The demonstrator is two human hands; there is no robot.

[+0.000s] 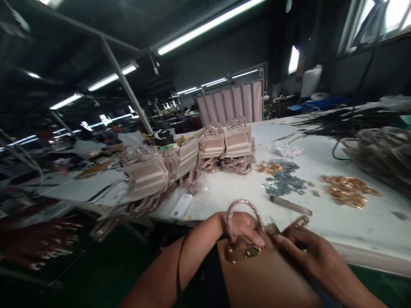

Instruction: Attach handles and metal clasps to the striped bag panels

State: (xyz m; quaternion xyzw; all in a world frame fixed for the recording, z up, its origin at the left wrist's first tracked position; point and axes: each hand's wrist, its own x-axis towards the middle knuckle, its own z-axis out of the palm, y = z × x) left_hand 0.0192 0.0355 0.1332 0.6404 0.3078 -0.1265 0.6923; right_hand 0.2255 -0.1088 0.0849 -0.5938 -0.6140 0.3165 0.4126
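Note:
A tan handbag (263, 278) with a metal turn-lock clasp (252, 251) stands against the front of the table at the bottom middle. My left hand (244, 226) reaches through its raised round handle (245, 203), with the fingers closed on the bag's top edge by the clasp. At the bag's upper right corner my right hand (310, 246) is closed round a narrow strap (302, 221) with holes near its end. The bag's lower part is cut off by the frame, and some fingertips are hidden behind the leather.
Striped handbags (239, 143) stand in rows at the table's far left. Grey metal pieces (285, 182) and gold-coloured fittings (348, 190) lie in heaps to the right. A dark flat bar (290, 205) lies near the front. More bags (385, 154) are stacked at the right edge.

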